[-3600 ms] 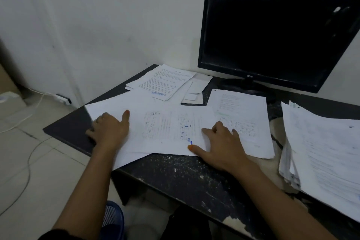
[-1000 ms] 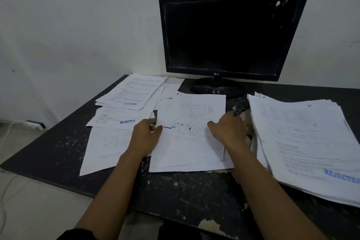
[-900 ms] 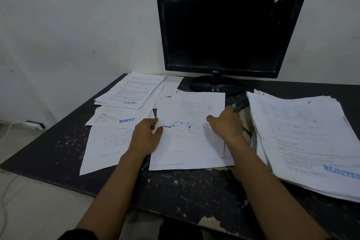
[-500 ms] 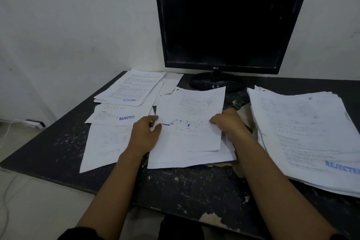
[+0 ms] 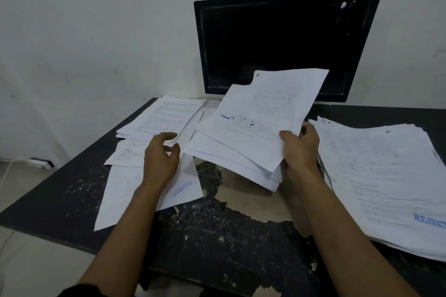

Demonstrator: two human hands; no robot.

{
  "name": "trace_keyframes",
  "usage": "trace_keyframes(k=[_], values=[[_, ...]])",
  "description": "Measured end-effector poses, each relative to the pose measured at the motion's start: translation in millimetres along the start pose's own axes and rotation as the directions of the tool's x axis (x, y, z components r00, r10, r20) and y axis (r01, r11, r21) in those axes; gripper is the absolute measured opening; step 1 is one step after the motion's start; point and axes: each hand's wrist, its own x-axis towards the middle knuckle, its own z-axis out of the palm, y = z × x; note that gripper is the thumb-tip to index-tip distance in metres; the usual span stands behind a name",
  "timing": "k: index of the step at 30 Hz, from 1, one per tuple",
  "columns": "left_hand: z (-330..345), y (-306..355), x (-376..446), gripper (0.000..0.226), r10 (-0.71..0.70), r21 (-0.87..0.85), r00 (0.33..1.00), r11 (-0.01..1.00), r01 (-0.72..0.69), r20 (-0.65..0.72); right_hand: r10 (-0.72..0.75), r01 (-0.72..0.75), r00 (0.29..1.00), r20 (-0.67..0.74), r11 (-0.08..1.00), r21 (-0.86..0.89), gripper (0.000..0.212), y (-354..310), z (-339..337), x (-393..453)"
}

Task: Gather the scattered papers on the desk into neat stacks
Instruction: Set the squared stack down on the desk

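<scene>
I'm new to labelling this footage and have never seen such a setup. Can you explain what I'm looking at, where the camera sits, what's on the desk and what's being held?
There is no machine here: a person works with bare hands, filmed by one wide-angle camera worn on the head, looking forward and down. The right hand grips a sheaf of papers by its right edge, raised off the black desk and tilted. The left hand is over loose sheets lying on the desk's left side; I cannot tell whether it holds one. Behind those lies a printed stack. A thick pile stamped in blue lies on the right. A dark monitor stands at the back.
</scene>
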Motion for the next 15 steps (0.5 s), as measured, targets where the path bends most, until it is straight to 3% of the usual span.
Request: trace_keyframes(k=[4,7,12,15], values=[[-2,-23,38,0.030,-0.040,0.176,0.994,0.984,0.022,0.098,0.125,-0.118,0.986,0.115,0.991,-0.060,0.036,6,5,3],[-2,-42,71,0.036,-0.152,0.303,0.974,0.948,0.096,0.167,0.238,-0.202,0.947,0.216,0.964,-0.172,0.038,16,9,3],[8,-60,81,0.076,-0.343,0.635,0.861,0.772,0.032,0.374,0.218,-0.175,0.957,0.192,0.961,-0.216,0.029,26,7,10],[13,-60,70,0.080,-0.335,0.679,0.874,0.734,0.008,0.352,0.204,-0.164,0.963,0.174,0.961,-0.221,0.028,31,6,15]])
